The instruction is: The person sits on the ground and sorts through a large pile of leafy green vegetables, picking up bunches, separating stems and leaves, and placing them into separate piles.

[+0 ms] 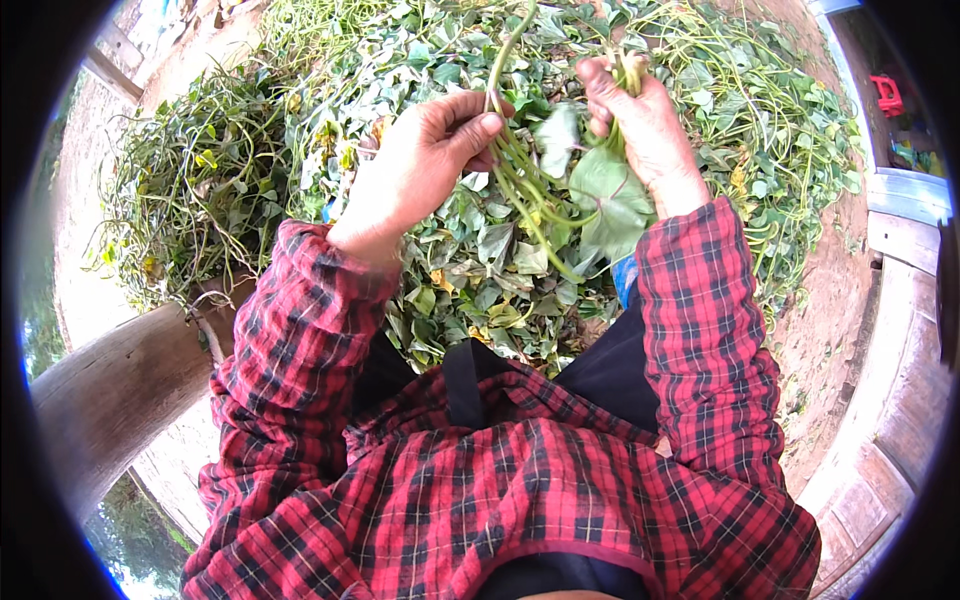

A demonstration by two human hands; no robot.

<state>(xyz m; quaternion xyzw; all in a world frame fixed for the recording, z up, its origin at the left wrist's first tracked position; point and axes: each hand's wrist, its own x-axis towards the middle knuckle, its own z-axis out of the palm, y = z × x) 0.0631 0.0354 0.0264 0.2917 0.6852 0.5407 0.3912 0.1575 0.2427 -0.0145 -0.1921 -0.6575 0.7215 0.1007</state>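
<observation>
Between thumb and fingers, my left hand (pixel 439 146) pinches several thin green leaf stalks (pixel 525 176) that hang down to the right. A thicker green vine stem (pixel 514 45) rises from that grip to the top of the picture. My right hand (pixel 641 120) is closed around a bundle of stalks (pixel 634 71), their pale ends sticking up above the thumb. Below it hangs a broad green leaf (pixel 611 191), blurred at its edges. Both hands are raised over a heap of picked leaves (pixel 502 300), some of them yellowed.
A dense pile of vines (pixel 202 165) lies at the left, beside a wooden post (pixel 127 397). More stripped stalks (pixel 780 150) lie at the right. Wooden boards (pixel 862 495) run along the right edge. A red plastic object (pixel 887 95) is at the far upper right.
</observation>
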